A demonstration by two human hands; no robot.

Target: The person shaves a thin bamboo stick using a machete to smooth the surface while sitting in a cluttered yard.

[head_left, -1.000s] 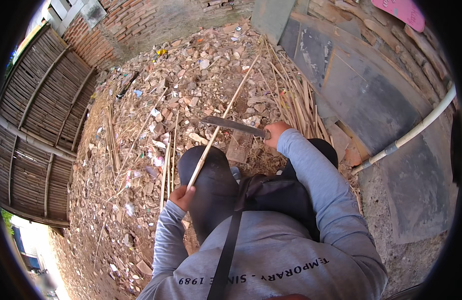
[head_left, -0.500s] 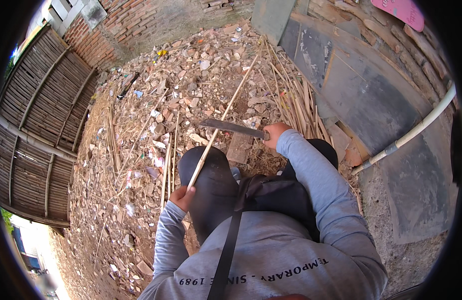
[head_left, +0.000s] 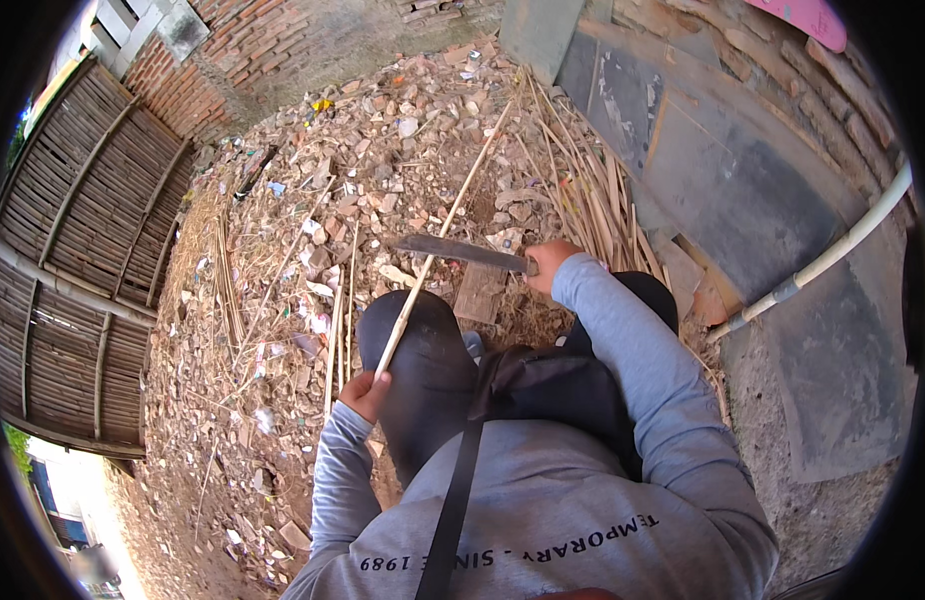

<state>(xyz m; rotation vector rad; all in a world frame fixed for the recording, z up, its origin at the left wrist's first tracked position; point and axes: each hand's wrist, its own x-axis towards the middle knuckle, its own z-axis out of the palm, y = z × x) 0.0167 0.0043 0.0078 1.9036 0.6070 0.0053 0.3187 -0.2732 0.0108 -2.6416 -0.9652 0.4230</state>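
Observation:
My left hand [head_left: 365,396] is closed round the near end of a long, pale bamboo strip [head_left: 451,212]. The strip slants away to the upper right, passing over my left knee. In my right hand [head_left: 552,268] is the handle of a machete [head_left: 465,252]. Its dark, broad blade points left and crosses the strip beyond the knee; whether the edge bites into it I cannot tell. Below the blade, a flat brick-coloured block [head_left: 479,292] lies on the ground between my knees.
Split bamboo strips [head_left: 603,195] lie piled at the right, with more thin sticks [head_left: 337,335] beside my left knee. Rubble and litter cover the ground. Dark boards [head_left: 753,205] and a pale pole [head_left: 833,250] stand at the right, a bamboo panel [head_left: 83,250] at the left.
The machete and my right hand have shifted very slightly up and to the left. My left hand keeps its hold on the bamboo strip, and the view has tilted a little.

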